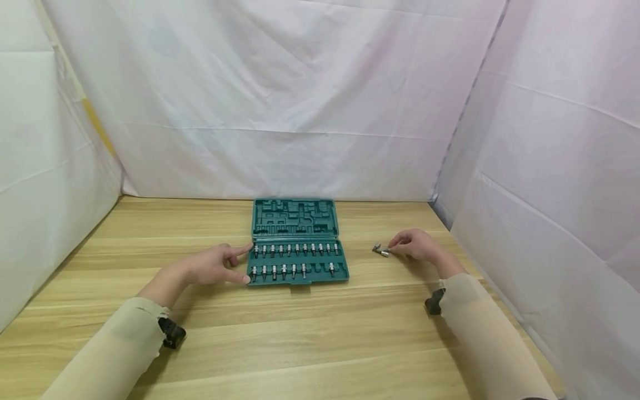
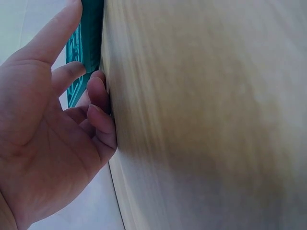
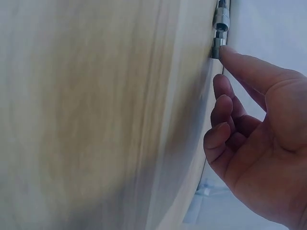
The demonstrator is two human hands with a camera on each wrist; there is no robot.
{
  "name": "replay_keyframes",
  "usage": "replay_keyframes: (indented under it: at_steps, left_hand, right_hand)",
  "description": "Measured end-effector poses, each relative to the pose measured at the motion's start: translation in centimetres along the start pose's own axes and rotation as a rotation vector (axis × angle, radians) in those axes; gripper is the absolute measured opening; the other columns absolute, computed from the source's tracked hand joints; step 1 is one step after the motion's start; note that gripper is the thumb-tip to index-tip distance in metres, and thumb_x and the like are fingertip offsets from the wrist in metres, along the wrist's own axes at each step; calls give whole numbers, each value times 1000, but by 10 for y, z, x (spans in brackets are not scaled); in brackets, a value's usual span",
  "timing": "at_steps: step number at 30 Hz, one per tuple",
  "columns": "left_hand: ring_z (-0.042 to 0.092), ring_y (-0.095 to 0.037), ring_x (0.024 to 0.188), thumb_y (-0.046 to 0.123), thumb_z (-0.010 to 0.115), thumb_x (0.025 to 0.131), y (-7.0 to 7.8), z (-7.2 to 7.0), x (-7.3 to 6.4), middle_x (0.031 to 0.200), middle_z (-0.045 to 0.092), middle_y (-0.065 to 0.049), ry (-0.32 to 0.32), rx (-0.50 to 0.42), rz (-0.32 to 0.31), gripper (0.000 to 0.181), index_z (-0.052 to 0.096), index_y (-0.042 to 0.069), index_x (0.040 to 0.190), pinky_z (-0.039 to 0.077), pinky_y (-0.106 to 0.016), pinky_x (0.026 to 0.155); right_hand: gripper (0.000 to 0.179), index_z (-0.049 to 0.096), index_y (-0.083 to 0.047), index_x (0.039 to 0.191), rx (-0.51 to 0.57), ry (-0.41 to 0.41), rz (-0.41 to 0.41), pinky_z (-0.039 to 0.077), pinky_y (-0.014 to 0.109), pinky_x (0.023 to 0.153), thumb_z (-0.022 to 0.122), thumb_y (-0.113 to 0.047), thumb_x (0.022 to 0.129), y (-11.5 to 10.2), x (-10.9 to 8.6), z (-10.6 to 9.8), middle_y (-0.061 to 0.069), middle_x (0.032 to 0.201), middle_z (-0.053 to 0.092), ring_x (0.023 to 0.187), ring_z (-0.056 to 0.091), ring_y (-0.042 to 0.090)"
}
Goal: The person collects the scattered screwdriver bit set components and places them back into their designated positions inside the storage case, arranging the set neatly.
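Note:
A green bit socket case (image 1: 320, 283) lies open on the table, its lid tilted up at the back. Two rows of silver bit sockets fill much of its tray, with bare slots in the front row towards the right. My left hand (image 1: 215, 265) touches the case's left side with outstretched thumb and index finger; the other fingers curl in the left wrist view. To the right, a few loose bit sockets (image 1: 384, 253) lie close together. My right hand (image 1: 417, 246) pinches one bit socket (image 3: 218, 48) there by its end, thumb on the near side, index finger mostly hidden.
The wooden table (image 1: 310, 344) runs up to a white cloth wall (image 1: 280, 111) behind the case. More white cloth (image 1: 560, 166) hangs close along the right side. A dark wrist camera (image 1: 172, 332) sits at the left cuff, another (image 1: 434, 301) at the right.

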State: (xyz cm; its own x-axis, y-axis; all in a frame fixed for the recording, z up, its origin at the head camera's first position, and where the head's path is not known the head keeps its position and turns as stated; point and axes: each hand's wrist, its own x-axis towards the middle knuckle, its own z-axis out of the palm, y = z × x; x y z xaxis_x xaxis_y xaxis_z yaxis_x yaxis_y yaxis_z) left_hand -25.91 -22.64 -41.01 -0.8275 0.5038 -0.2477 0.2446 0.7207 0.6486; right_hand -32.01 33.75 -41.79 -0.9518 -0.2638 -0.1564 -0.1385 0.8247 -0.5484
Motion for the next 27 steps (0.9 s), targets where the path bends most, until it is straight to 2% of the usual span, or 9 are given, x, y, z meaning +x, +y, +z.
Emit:
replay_keyframes:
  at_steps: [7,13,20,27]
  left_hand:
    - [49,-26,106,45,86,96,0,0,0,119,54,-14,-3,-11,8,100,32,16,174,45,-39,86]
    - [48,-26,105,44,86,96,1,0,0,118,53,-14,-3,-19,12,99,31,14,174,44,-39,85]
    - [48,-26,104,44,86,96,1,-1,-1,118,54,-15,0,-8,14,99,31,15,174,45,-39,85]
    - [49,-25,105,44,85,96,1,0,0,119,54,-14,0,-3,16,99,31,14,174,45,-39,85]
  right_hand:
    - [21,82,-12,119,-40,12,24,53,39,93,75,-26,105,7,-4,-3,14,120,79,108,68,27]
    - [20,79,-7,117,-49,10,40,52,35,86,75,-23,105,11,-9,-9,11,111,78,98,66,23]
    - [22,74,-5,119,44,79,42,52,33,88,73,-22,106,6,-11,-10,11,112,76,101,67,21]
    - [24,75,-4,119,157,116,-49,54,29,86,76,-22,104,-15,-4,-3,10,111,77,98,68,16]
